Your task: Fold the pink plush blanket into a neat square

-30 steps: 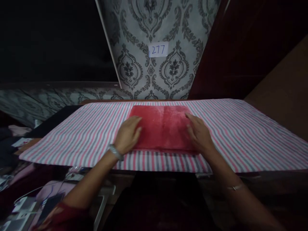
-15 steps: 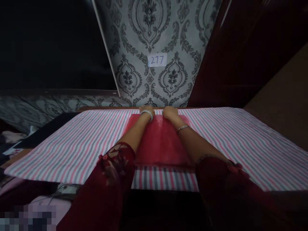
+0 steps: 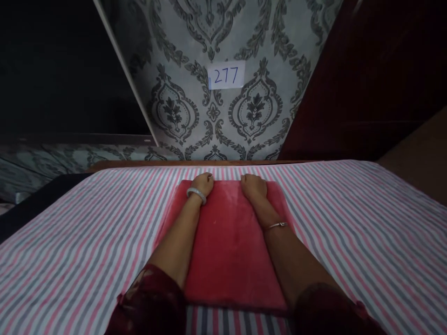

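A folded red velvety cloth [image 3: 230, 251] lies flat on a pink, grey and white striped sheet [image 3: 87, 232]. Both my arms reach forward across it. My left hand [image 3: 203, 184], a beaded bracelet at its wrist, rests on the cloth's far edge left of centre, with its fingers curled down over that edge. My right hand [image 3: 253, 186], with a thin bangle on the wrist, grips the same far edge a little to the right. The fingertips of both hands are hidden behind the edge.
The striped sheet covers a table that meets a wall with grey damask wallpaper [image 3: 174, 107]. A white label reading 277 [image 3: 226, 75] is stuck on the wall. A dark panel [image 3: 52, 70] is at the left and dark red wood [image 3: 366, 83] at the right.
My hands left the red cloth's sides and slid forward to its far edge, coming close together. My view has leaned forward and nearer the table.
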Demonstrator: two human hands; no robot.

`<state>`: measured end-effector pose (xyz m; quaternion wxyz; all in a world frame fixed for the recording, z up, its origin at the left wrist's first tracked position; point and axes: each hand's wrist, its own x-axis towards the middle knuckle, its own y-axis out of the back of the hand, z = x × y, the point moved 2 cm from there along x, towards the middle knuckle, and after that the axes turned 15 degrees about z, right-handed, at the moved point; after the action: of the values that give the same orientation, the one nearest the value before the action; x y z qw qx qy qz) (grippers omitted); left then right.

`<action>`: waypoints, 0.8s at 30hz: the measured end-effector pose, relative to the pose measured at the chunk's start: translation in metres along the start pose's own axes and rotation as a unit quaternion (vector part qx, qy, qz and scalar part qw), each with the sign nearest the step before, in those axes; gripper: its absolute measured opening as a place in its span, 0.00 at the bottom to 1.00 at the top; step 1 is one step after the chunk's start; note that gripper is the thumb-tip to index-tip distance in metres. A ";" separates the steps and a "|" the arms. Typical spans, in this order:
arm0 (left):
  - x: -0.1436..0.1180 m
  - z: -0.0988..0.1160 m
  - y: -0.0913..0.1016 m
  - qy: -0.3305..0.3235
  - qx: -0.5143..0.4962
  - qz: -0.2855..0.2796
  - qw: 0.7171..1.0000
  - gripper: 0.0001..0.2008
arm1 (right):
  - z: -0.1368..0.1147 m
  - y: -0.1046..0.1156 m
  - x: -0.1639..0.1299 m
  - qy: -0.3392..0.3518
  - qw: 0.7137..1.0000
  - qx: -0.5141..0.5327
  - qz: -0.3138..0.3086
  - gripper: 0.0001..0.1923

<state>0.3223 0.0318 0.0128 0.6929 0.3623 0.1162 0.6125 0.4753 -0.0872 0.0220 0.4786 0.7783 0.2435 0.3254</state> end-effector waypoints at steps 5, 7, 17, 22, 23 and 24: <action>0.010 -0.014 0.010 0.117 -0.289 0.059 0.948 0.12 | 0.005 -0.001 0.002 -0.010 0.997 0.073 -0.001 0.21; 0.012 -0.019 0.019 0.207 -0.439 0.086 0.870 0.11 | 0.007 -0.002 0.003 -0.028 0.992 0.120 0.009 0.20; 0.017 -0.025 0.042 0.409 -0.635 0.136 0.641 0.12 | 0.039 -0.017 0.025 -0.210 0.835 0.491 0.135 0.23; 0.020 -0.026 0.047 0.438 -0.654 0.150 0.599 0.16 | 0.053 -0.023 0.033 -0.279 0.725 0.613 0.143 0.28; 0.020 -0.026 0.048 0.441 -0.658 0.153 0.591 0.16 | 0.056 -0.024 0.034 -0.288 0.711 0.625 0.143 0.29; 0.019 -0.025 0.049 0.443 -0.661 0.154 0.585 0.17 | 0.059 -0.024 0.035 -0.298 0.697 0.636 0.143 0.29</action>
<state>0.2742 0.0584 0.0317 0.4991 -0.4996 -0.0854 0.7028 0.5409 -0.0881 -0.0096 -0.1354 0.9788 0.1232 -0.0917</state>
